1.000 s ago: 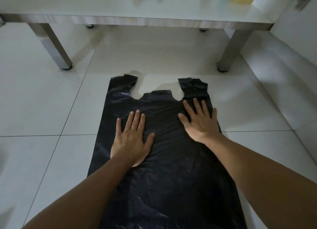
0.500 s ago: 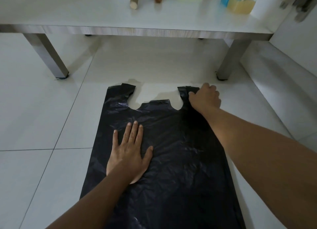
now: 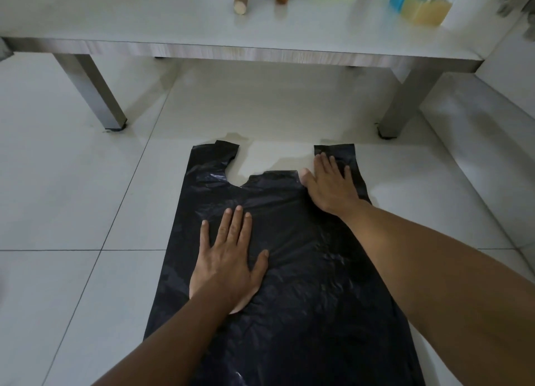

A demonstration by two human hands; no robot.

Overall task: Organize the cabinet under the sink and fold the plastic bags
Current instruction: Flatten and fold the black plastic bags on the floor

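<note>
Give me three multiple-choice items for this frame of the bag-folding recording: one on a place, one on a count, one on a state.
1. Where does the black plastic bag lie?
A. on the tiled floor in front of the low table
B. on the tabletop
C. inside a cabinet

2. How many handle loops of the bag show?
A. one
B. two
C. four

3. How is the right hand placed?
A. curled round a bottle
B. lifted clear of the bag
C. flat on the right handle loop

Answers:
1 A: the bag is spread on the floor tiles, short of the table.
2 B: a left loop and a right loop flank the cut-out.
3 C: its straight fingers press that loop, while the left hand lies flat on the bag's body.
</note>
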